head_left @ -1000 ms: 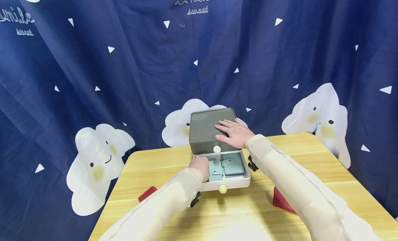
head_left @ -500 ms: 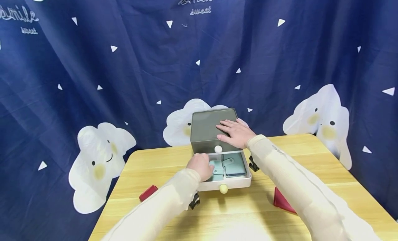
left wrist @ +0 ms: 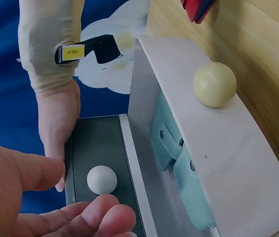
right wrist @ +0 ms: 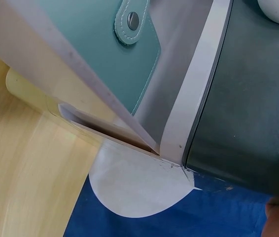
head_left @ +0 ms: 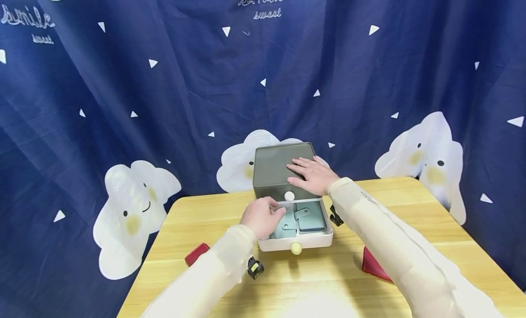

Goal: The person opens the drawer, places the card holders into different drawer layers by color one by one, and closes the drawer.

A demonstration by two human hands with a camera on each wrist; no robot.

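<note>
Plainly, a small grey box sits near the far edge of the wooden table, with a white knob on the upper part of its front. Below that knob a white drawer stands out from the box toward the person, with a pale yellow knob on its own front. Two teal pouches lie inside the drawer, just in front of the box: the left pouch, partly covered by a hand, and the right pouch just beside it, both with snapped flaps. The right hand rests flat on the right part of the box's top, fingers straight and slightly spread. The left hand is at the box's front left, over that end of the drawer, its fingers loosely bent and the thumb apart from the fingertips; whether it touches the drawer wall I cannot tell. Left of the box and nearer the person lies a red item; right of the box a second red piece is partly hidden by the right sleeve. Behind the box hangs a navy curtain printed with smiling clouds.
</note>
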